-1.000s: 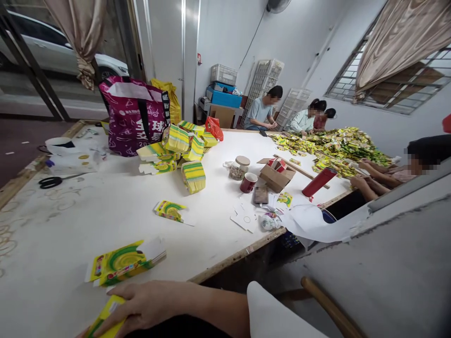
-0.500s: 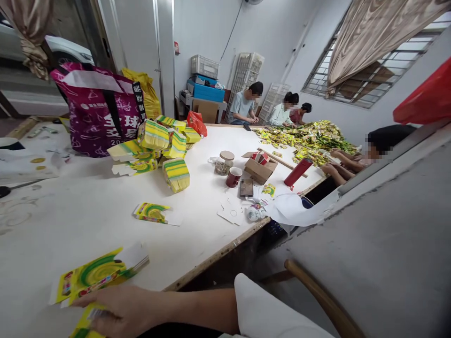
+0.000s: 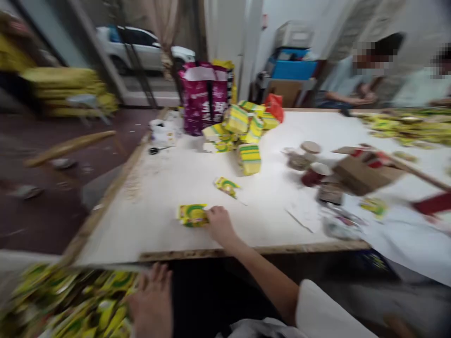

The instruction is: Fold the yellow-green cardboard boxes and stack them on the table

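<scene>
My right hand [image 3: 221, 226] reaches over the near part of the white table, its fingers closed on the right end of a flat yellow-and-green carton [image 3: 193, 215]. Whether several cartons lie stacked there is too blurred to tell. Another flat carton [image 3: 226, 186] lies a little farther off. My left hand [image 3: 154, 295] is low in the view, fingers stretched out, beside a heap of small yellow-and-green packets [image 3: 84, 300]. Nothing shows in its fingers, though the palm side is hidden.
Bundles of yellow cartons [image 3: 249, 158] are piled by a purple bag [image 3: 195, 105] on the table [image 3: 158, 234]. To the right are a red mug [image 3: 314, 174], a lidded jar [image 3: 310, 149] and an open cardboard box [image 3: 364, 173]. A co-worker [image 3: 347, 84] sits at the far side.
The view has swung left, bringing my left hand and the packet heap into sight. My right hand has left the separate carton it held and is now at the right end of the other carton.
</scene>
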Demonstrator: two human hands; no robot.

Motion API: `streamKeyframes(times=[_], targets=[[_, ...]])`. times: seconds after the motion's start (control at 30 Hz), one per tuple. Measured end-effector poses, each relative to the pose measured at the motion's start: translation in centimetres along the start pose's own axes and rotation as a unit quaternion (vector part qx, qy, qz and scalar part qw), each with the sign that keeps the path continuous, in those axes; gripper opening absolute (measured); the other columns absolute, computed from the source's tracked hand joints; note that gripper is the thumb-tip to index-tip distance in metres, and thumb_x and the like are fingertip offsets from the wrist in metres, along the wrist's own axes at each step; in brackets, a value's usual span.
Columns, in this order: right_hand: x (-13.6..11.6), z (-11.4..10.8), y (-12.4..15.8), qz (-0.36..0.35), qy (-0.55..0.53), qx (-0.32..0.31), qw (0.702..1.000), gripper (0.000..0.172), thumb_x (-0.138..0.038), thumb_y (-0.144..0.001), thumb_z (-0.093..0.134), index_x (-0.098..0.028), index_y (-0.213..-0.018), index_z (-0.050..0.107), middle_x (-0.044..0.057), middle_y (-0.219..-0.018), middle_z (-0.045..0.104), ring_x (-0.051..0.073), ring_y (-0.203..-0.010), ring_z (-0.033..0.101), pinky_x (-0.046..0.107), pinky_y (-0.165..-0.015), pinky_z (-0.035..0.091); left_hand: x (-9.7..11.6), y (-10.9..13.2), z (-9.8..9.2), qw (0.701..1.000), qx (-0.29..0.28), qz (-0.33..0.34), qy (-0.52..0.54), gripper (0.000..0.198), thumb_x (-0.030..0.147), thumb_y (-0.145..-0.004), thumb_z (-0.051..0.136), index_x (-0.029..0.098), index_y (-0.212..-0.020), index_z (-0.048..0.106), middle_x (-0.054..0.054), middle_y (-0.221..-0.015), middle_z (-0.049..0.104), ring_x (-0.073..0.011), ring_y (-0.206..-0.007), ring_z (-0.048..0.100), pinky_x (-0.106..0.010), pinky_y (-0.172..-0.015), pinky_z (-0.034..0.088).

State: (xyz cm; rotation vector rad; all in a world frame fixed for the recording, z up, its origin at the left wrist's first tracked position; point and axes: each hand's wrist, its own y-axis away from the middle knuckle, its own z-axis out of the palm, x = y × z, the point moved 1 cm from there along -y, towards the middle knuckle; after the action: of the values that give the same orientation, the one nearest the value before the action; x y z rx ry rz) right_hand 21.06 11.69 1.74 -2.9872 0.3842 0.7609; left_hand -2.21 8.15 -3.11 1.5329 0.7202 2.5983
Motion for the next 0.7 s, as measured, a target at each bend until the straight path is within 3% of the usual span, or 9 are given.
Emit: streamKeyframes(times=[0.07, 0.1, 0.2, 0.33, 0.57, 0.7], targets=[[0.4, 1.0, -0.6, -0.007, -0.002, 0.01, 1.0, 0.028, -0.012, -0.084, 0.066, -0.009, -0.112, 0.064, 0.018, -0.117, 0.059, 0.031, -0.113, 0.05, 0.045, -0.099, 0.039, 0.0, 0.6, 0.4, 0.999, 0.01, -0.042, 0.014, 0.062, 0.068, -0.066, 0.075, 0.022, -0.106, 0.066, -0.009, -0.107, 0.07, -0.0231, -0.092, 0.067, -0.034, -0.075, 0.056], [0.6, 1.4, -0.7, -0.013, -0.005, 0.014, 1.0, 0.027, -0.01, -0.084, 0.065, -0.011, -0.111, 0.064, 0.017, -0.115, 0.059, 0.031, -0.113, 0.049, 0.046, -0.099, 0.038, -0.1, 0.8, 0.9, 0.999, -0.011, -0.05, 0.003, 0.059, 0.059, -0.066, 0.08, 0.021, -0.11, 0.066, -0.009, -0.107, 0.07, -0.0199, -0.087, 0.068, -0.03, -0.072, 0.055], [1.1, 1.9, -0.8, -0.027, -0.018, 0.017, 0.999, 0.021, -0.013, -0.083, 0.066, -0.018, -0.103, 0.064, 0.012, -0.109, 0.06, 0.029, -0.107, 0.051, 0.042, -0.096, 0.04, 0.0, 1.3, 2.1, 0.999, -0.046, -0.029, -0.004, 0.059, 0.049, -0.066, 0.086, 0.019, -0.113, 0.067, -0.008, -0.103, 0.071, -0.0145, -0.081, 0.067, -0.023, -0.071, 0.054], [1.3, 1.7, -0.9, -0.025, -0.033, 0.014, 0.999, 0.014, -0.014, -0.083, 0.066, -0.017, -0.097, 0.062, 0.011, -0.105, 0.062, 0.028, -0.104, 0.053, 0.039, -0.094, 0.041, 0.5, 1.2, 2.0, 0.998, -0.051, -0.021, -0.017, 0.057, 0.047, -0.064, 0.089, 0.018, -0.108, 0.069, -0.006, -0.096, 0.071, -0.0114, -0.076, 0.065, -0.019, -0.068, 0.053], [0.3, 2.4, -1.5, 0.02, -0.063, 0.019, 0.998, 0.026, -0.007, -0.075, 0.067, -0.016, -0.097, 0.055, 0.009, -0.102, 0.062, 0.028, -0.1, 0.055, 0.039, -0.089, 0.038, -0.1, 0.9, 1.0, 0.998, -0.022, -0.049, -0.029, 0.065, 0.049, -0.052, 0.094, 0.017, -0.104, 0.07, -0.006, -0.091, 0.071, -0.0119, -0.071, 0.064, -0.02, -0.065, 0.053], [0.0, 1.7, -0.4, 0.019, -0.099, 0.028, 0.995, 0.021, -0.008, -0.082, 0.058, -0.016, -0.1, 0.051, 0.008, -0.099, 0.063, 0.025, -0.096, 0.057, 0.035, -0.085, 0.039, -2.2, 0.7, 1.3, 0.994, -0.088, -0.054, -0.039, 0.061, 0.054, -0.063, 0.087, 0.016, -0.107, 0.071, -0.013, -0.102, 0.071, -0.0191, -0.083, 0.068, -0.028, -0.073, 0.056]])
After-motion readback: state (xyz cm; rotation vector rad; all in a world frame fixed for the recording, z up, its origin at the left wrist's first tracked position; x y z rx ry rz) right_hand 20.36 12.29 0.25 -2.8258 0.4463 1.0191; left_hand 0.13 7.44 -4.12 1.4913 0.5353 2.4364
